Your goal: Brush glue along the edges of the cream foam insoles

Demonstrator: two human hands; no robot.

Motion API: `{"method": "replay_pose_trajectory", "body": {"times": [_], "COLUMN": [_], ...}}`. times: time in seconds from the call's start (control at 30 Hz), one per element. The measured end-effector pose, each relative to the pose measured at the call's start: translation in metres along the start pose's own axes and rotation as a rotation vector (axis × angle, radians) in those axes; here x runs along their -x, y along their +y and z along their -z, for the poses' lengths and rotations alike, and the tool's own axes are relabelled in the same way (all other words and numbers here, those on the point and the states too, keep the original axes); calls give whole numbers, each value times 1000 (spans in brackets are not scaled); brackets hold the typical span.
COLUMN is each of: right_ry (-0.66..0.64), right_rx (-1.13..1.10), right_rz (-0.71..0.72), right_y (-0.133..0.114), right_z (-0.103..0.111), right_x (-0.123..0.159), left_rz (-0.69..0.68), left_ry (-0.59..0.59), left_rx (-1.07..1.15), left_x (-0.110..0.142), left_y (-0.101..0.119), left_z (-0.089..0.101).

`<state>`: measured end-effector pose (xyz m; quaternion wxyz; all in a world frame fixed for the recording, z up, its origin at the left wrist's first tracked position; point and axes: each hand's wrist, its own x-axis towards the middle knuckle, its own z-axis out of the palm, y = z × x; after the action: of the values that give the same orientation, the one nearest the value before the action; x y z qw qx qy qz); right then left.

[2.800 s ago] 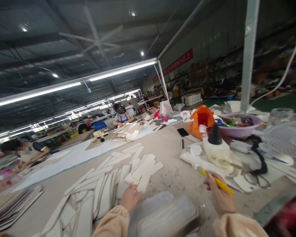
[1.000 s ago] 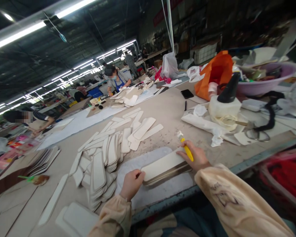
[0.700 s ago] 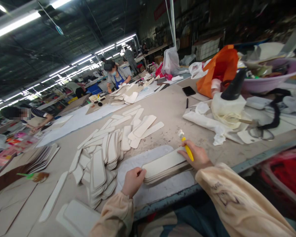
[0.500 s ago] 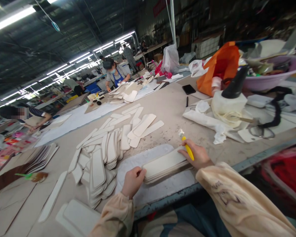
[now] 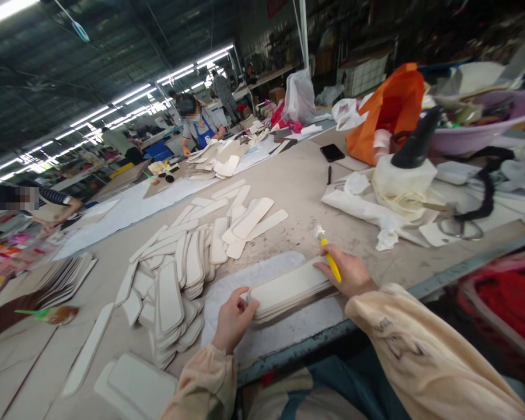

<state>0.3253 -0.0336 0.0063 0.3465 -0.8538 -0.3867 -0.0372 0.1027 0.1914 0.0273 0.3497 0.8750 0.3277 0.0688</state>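
A stack of long off-white strips (image 5: 289,290) with rounded ends lies on a white sheet (image 5: 273,267) near the table's front edge. My left hand (image 5: 233,319) is at the stack's left end, thumb against the near corner and index finger curved by the far corner. At the other end, my right hand (image 5: 350,273) grips a yellow-handled brush (image 5: 333,267), its whitish tip pointing up and away. The right thumb and fingers also touch the stack's right end. Left of the sheet, many similar strips lie in a loose pile (image 5: 170,297).
A white plastic container with a black cone-shaped top (image 5: 402,181) stands at right, near a phone (image 5: 332,153), an orange bag (image 5: 389,116) and a purple basin (image 5: 485,137). Dark-edged sheets (image 5: 48,286) lie at left. Two people (image 5: 203,131) work across the tables.
My left index finger has lifted and spread away from the thumb at the stack's end. My right hand keeps the brush in nearly the same place. The view has shifted slightly.
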Motion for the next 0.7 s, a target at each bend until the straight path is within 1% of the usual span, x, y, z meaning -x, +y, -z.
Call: {"method": "replay_pose_trajectory", "body": {"times": [0.23,0.4,0.5,0.6,0.7], "right_ry": [-19,-26,16,131,181], "right_rx": [45,47,98,158,105], "right_rz": [21,62,87,194,366], "right_y": [-3,1,1,-11,-34], "right_z": [1,-3,-4,-3,-10], "right_x": [1,2,1,3,12], "left_rz": [2,21,22,33,44], "left_ry": [2,21,28,22,14], "left_rx": [48,106,134,120,104], "left_x": [0,-1,-1,0,-4], "left_y": [-3,-4,-4,-5,-9], "left_z": [-2,-4,-4,-4,-2]}}
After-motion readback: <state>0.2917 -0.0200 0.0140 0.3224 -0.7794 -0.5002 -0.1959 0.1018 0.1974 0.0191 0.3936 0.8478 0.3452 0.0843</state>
